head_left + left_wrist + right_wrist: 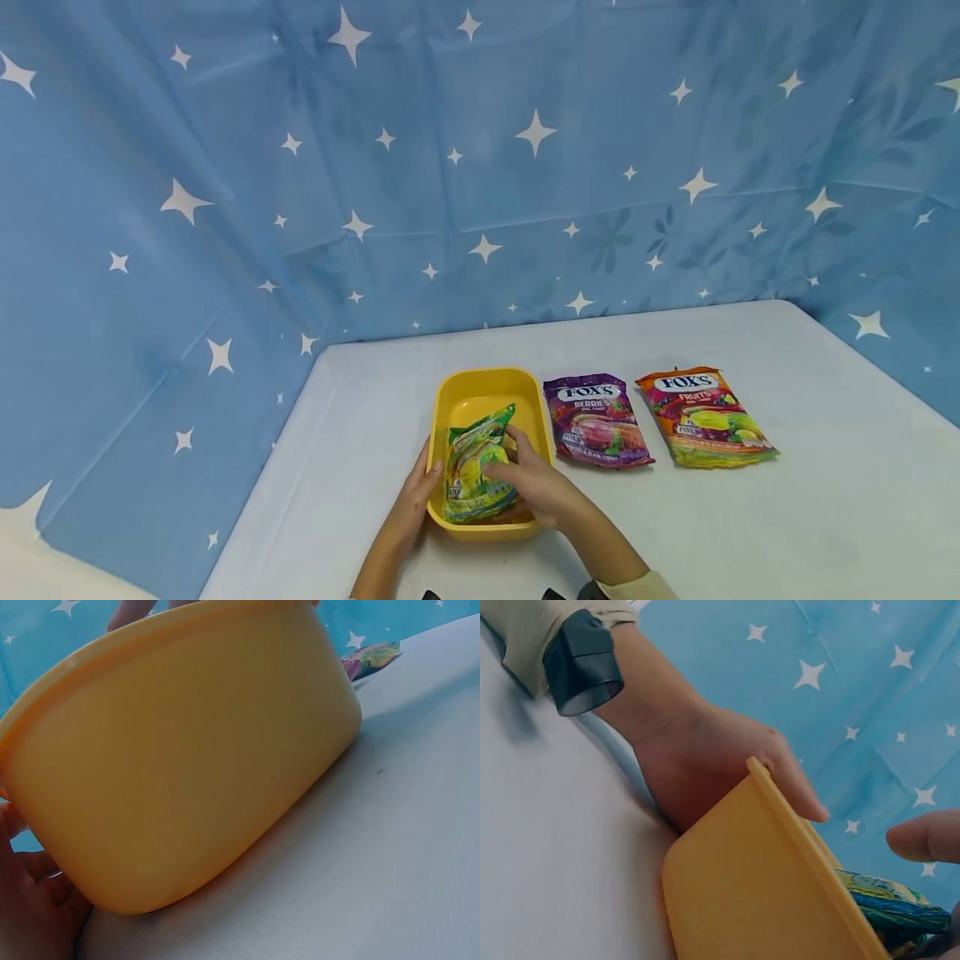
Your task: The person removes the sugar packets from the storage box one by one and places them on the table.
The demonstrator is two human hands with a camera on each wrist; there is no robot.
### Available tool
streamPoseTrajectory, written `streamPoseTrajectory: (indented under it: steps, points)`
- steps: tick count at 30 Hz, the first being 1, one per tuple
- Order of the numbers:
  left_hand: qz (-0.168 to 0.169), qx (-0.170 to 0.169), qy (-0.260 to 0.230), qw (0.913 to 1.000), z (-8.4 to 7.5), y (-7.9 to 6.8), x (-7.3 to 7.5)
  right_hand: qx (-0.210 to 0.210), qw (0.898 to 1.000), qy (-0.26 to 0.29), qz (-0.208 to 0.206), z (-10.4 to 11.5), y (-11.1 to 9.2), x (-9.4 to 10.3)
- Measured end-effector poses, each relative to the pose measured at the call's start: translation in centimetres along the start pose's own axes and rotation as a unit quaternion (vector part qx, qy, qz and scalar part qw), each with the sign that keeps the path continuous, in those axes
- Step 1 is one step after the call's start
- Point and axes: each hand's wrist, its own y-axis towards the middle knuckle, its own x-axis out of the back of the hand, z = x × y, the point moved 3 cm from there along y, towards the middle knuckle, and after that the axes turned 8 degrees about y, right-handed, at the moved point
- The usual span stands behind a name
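In the head view a yellow plastic tub (495, 533) stands on the white table. My left hand (414, 493) grips its left side, thumb at the rim and fingers outside; in the left wrist view those fingers (45, 896) lie against the outer wall. A green and yellow candy bag (472, 479) lies tilted inside the tub. Reaching over the tub's right side, my right hand (538, 483) holds the bag's right edge, its thumb above the front and its fingers at the edge. In the right wrist view the thumb (930, 836) shows a gap above the bag (889, 896).
To the right of the tub lies a purple Fox's Berries bag (596, 421). Farther right is an orange Fox's Fruits bag (707, 417). Behind the white table (360, 392) hangs a blue curtain (420, 183) with white stars.
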Motion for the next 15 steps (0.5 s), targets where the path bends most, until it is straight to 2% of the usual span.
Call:
streamPoseTrajectory:
  steps: [3,5,10,15]
  points:
    - [0.0,-0.001,0.005,1.0,-0.1,-0.04,0.01,0.012,0.999,-0.046,-0.02,-0.01,0.1,-0.25]
    - [-0.001,-0.004,0.003,1.0,-0.05,-0.08,-0.05,0.013,0.998,-0.062,-0.017,-0.08,0.03,-0.41]
    - [0.005,-0.015,-0.002,0.9999,0.09,-0.03,-0.09,-0.002,0.998,-0.053,0.014,-0.25,0.04,-0.53]
    - [0.0,-0.007,0.001,1.0,0.12,0.05,0.05,-0.001,0.999,-0.036,0.008,-0.35,0.2,-0.54]
